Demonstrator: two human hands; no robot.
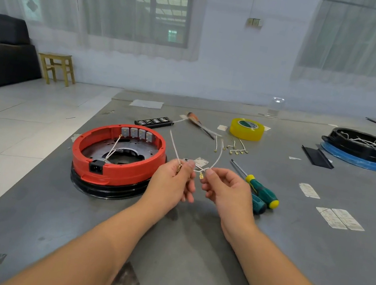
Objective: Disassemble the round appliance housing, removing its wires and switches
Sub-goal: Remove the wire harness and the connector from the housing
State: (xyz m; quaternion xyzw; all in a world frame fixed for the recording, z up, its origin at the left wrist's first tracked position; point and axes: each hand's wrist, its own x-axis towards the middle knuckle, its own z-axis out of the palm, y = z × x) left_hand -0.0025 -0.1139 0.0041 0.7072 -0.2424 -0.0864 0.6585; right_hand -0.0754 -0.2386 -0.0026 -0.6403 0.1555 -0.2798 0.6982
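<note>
The round red housing (116,155) lies on the grey table, left of my hands, with a black power socket (97,167) on its near wall. Several grey switches (138,133) line its far inner wall, and white wires (112,149) run across its inside. My left hand (170,182) and my right hand (227,190) both pinch thin white wires (216,160) with brass terminals, held above the table just right of the housing. One wire end rises up and left from the left hand; another arcs up from the right hand.
Two green-handled screwdrivers (260,190) lie right beside my right hand. Loose wires with terminals (233,147), a yellow tape roll (247,129), a wooden-handled tool (199,124) and a bit case (154,121) lie further back. A black and blue housing (360,150) holding wires stands far right.
</note>
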